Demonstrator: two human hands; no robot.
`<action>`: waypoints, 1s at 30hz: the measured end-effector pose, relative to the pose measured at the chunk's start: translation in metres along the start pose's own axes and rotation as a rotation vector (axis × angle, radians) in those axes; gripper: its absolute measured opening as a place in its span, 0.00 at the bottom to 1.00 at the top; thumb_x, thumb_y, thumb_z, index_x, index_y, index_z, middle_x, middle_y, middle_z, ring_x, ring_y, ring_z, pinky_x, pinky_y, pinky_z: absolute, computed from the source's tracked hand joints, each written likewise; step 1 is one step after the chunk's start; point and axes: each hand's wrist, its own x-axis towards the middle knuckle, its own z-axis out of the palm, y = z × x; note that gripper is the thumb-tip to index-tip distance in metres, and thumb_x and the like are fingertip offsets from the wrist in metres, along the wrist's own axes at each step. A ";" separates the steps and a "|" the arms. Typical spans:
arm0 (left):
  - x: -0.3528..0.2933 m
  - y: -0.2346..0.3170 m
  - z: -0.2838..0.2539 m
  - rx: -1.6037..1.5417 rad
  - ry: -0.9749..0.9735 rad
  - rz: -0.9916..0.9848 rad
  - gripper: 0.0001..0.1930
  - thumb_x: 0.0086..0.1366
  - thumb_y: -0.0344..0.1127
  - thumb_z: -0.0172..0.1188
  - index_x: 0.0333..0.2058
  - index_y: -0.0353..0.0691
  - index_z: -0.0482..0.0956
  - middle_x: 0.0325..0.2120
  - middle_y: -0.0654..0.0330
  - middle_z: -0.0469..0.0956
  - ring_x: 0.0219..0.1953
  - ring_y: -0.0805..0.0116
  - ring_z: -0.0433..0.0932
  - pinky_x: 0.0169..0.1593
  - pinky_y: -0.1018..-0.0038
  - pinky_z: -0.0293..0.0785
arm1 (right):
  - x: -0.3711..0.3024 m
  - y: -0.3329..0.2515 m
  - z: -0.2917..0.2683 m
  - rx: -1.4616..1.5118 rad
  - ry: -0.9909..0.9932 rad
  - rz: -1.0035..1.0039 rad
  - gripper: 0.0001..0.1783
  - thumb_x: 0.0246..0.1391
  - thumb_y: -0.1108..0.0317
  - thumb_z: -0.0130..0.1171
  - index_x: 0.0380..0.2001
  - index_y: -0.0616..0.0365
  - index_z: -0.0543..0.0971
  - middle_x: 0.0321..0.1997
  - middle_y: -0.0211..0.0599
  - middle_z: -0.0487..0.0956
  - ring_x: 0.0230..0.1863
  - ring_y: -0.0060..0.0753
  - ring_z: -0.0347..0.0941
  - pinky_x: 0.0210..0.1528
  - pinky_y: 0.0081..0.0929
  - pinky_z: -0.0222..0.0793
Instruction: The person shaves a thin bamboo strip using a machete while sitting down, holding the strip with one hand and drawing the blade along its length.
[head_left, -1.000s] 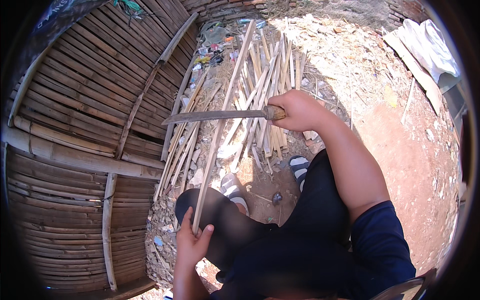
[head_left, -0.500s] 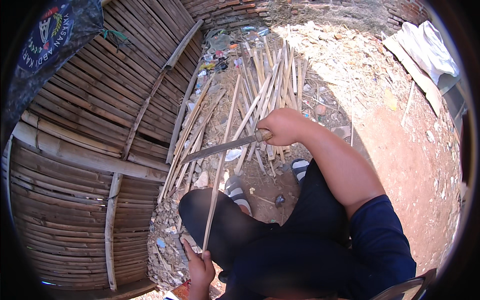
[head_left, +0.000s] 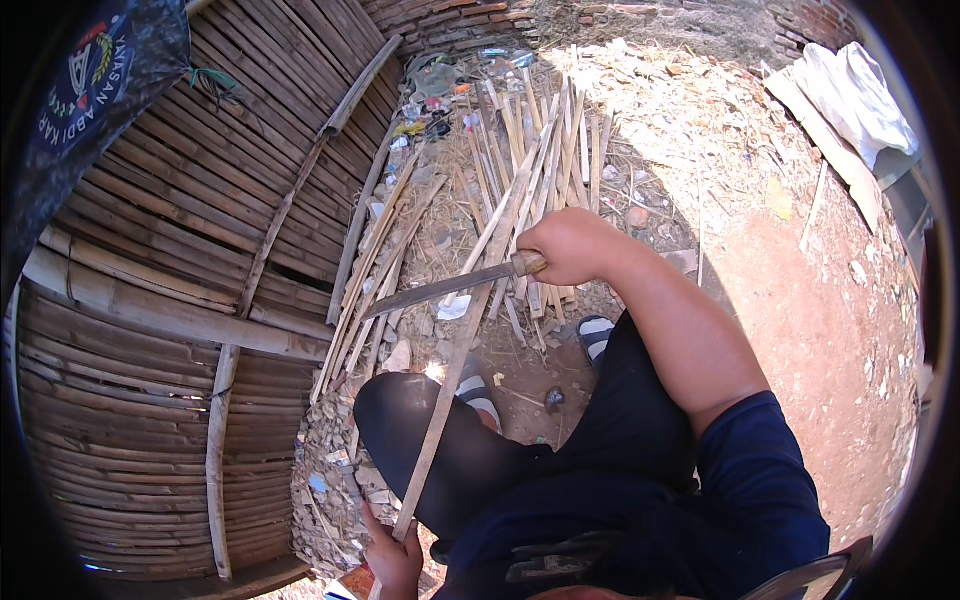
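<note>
So the bamboo strip (head_left: 455, 375) is the main thing here: long, thin, pale, running from down by the lap up and away toward the heap of cut strips (head_left: 530, 170) on the dirt. Near end is in the left hand (head_left: 392, 553), fingers wrapped round it at the bottom of the pic, closed grip. It passes over the left knee in the dark trousers (head_left: 420, 440), can't tell if it's touching or just above.

Right hand (head_left: 565, 245) is fisted tight on the wooden handle of a long knife (head_left: 440, 288), blade lying roughly crosswise to the strip w/ the flat dark steel pointing left. Blade crosses the strip abt the middle, looks like it's on or just above it, hard to call from this angle.

IMO for shaving/splitting like this: keep the blade at a shallow angle, edge away from the knee & the left hand, and let the strip be drawn rather than hacking. Left grip stays well behind the blade, which it is rn. Biggest risk I'd say is the edge skating off toward the leg.

Around: striped sandals (head_left: 597, 335) on the ground, woven bamboo wall (head_left: 150, 300) on the left, rubble along its base, white cloth (head_left: 860, 95) top right, brick wall behind the heap.
</note>
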 end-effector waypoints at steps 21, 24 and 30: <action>0.031 0.014 0.029 -0.406 -0.131 0.051 0.40 0.78 0.48 0.52 0.75 0.27 0.45 0.20 0.54 0.79 0.23 0.58 0.80 0.32 0.67 0.73 | -0.002 0.005 -0.001 0.046 0.042 -0.031 0.16 0.48 0.55 0.73 0.36 0.52 0.85 0.30 0.48 0.83 0.37 0.58 0.82 0.41 0.51 0.75; 0.028 0.011 0.029 -0.501 -0.138 0.089 0.42 0.80 0.52 0.47 0.75 0.24 0.42 0.20 0.58 0.77 0.23 0.67 0.76 0.31 0.71 0.71 | -0.001 -0.004 -0.005 0.055 -0.018 -0.034 0.18 0.48 0.55 0.73 0.40 0.51 0.85 0.34 0.48 0.84 0.41 0.57 0.82 0.45 0.51 0.75; 0.035 -0.002 0.023 -0.600 -0.213 0.084 0.41 0.81 0.52 0.44 0.74 0.21 0.43 0.21 0.62 0.74 0.23 0.71 0.73 0.31 0.73 0.70 | -0.001 -0.007 -0.013 0.070 -0.057 -0.016 0.23 0.48 0.54 0.74 0.47 0.50 0.85 0.39 0.48 0.85 0.46 0.56 0.82 0.48 0.50 0.76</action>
